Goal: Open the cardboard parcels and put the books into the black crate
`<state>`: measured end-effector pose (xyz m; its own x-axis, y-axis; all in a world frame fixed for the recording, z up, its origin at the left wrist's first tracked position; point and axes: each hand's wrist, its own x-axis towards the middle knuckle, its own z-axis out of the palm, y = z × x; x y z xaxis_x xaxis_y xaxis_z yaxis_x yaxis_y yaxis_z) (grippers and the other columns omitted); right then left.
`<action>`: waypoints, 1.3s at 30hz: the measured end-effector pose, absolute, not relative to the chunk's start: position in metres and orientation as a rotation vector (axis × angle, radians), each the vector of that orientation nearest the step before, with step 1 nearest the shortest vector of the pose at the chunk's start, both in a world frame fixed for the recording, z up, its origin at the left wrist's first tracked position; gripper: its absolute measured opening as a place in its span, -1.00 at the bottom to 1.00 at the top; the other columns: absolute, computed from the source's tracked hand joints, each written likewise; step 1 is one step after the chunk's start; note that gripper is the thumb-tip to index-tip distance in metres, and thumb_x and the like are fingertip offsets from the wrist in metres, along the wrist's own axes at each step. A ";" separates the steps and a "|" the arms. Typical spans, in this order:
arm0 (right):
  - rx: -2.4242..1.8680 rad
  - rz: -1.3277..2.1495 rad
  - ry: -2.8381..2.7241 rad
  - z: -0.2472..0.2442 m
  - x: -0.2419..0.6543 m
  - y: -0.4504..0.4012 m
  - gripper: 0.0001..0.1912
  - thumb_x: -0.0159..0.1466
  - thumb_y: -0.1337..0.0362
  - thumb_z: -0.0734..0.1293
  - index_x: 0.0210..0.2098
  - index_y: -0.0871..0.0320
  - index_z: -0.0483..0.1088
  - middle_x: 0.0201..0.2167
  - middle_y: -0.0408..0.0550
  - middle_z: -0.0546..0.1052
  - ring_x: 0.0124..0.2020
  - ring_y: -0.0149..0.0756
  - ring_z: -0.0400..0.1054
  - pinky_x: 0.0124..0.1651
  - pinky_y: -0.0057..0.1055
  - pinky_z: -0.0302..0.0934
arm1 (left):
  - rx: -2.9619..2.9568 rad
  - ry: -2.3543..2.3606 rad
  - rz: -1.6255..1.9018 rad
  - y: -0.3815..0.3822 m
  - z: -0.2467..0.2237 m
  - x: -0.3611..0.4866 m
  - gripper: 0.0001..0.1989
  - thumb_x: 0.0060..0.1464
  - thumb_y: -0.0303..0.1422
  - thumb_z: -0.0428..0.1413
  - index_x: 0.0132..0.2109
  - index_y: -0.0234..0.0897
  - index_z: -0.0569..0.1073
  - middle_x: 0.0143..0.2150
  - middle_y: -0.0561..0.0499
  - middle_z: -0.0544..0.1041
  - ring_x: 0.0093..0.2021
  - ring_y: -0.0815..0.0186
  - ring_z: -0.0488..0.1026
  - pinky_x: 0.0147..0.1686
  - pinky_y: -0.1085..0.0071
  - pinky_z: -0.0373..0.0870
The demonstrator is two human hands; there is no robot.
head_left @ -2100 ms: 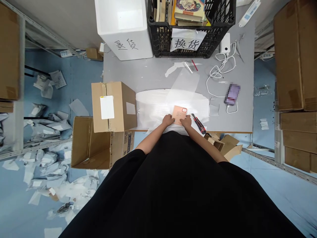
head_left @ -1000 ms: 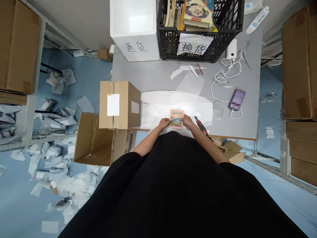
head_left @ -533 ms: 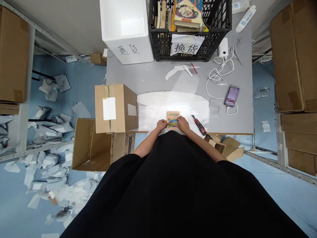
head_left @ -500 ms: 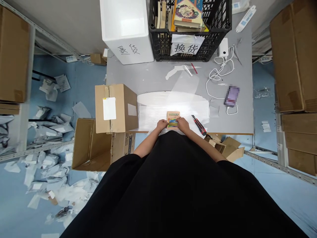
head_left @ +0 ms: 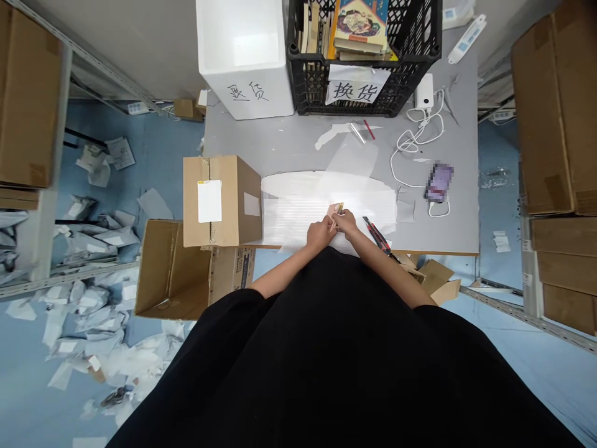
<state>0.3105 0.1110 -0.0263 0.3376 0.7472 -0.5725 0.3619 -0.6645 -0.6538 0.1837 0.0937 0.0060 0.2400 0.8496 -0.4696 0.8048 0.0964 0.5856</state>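
Note:
Both my hands grip a small book [head_left: 334, 210] just above the white foam sheet [head_left: 289, 211] at the table's front edge. It is tilted, so a narrow pinkish side shows and the colourful cover is mostly turned away. My left hand [head_left: 320, 234] is closed around its lower left part. With fingers pinched at its right side, my right hand [head_left: 346, 223] also holds it; the fingertips of both hands nearly meet. To the right lies a black and red utility knife [head_left: 377, 234], touching neither hand.
A taped cardboard box [head_left: 224, 202] stands left on the table. Behind are a white bin [head_left: 261, 93] and a black crate [head_left: 364, 102] of books. A phone [head_left: 439, 182] with a white cable lies right. An open carton [head_left: 158, 267] and several parcels [head_left: 100, 323] are on the floor.
The book lay flat with its cover up; now it is lifted, turned and tilted between my hands. My left hand has moved right, close to the right hand. The view shifted slightly.

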 end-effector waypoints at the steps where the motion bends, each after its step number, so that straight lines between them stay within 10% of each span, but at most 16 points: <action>1: -2.133 1.341 -0.866 -0.026 0.313 0.113 -0.88 0.21 0.26 0.30 -0.23 0.11 0.39 -0.33 -0.06 0.56 -0.30 -0.22 0.48 -0.18 -0.26 0.42 | 1.729 1.548 0.062 0.094 0.008 0.185 -0.85 0.22 -0.25 0.14 -0.12 -0.18 0.46 -0.18 -0.08 0.62 -0.07 0.10 0.55 0.02 0.26 0.34; 7: -1.788 1.721 -0.377 -0.022 0.329 0.108 -0.79 0.18 0.47 0.28 -0.20 0.16 0.42 -0.28 -0.01 0.62 -0.26 -0.27 0.53 -0.12 -0.24 0.47 | 1.480 1.815 0.227 0.103 -0.007 0.165 -0.68 0.24 -0.29 0.11 0.10 -0.28 0.42 0.15 -0.21 0.50 0.14 0.13 0.47 0.09 0.28 0.37; 18: -2.281 1.291 -1.077 -0.060 0.328 0.082 -0.33 0.11 0.51 0.24 0.24 0.24 0.27 0.11 0.21 0.45 0.04 -0.13 0.43 0.20 -0.17 0.30 | 1.004 1.627 0.111 0.093 -0.046 0.147 -0.84 -0.03 -0.41 0.28 -0.22 -0.30 0.57 -0.39 0.04 0.60 -0.23 0.29 0.55 -0.12 0.38 0.46; 39: -2.240 1.165 -1.265 -0.068 0.317 0.060 -0.66 0.14 0.29 0.29 -0.08 0.12 0.24 0.01 0.13 0.38 0.05 -0.06 0.31 0.16 -0.13 0.25 | 0.723 1.450 0.275 0.091 -0.058 0.148 -0.78 -0.08 -0.50 0.16 -0.33 -0.21 0.25 -0.36 0.08 0.50 -0.31 0.36 0.51 -0.25 0.43 0.44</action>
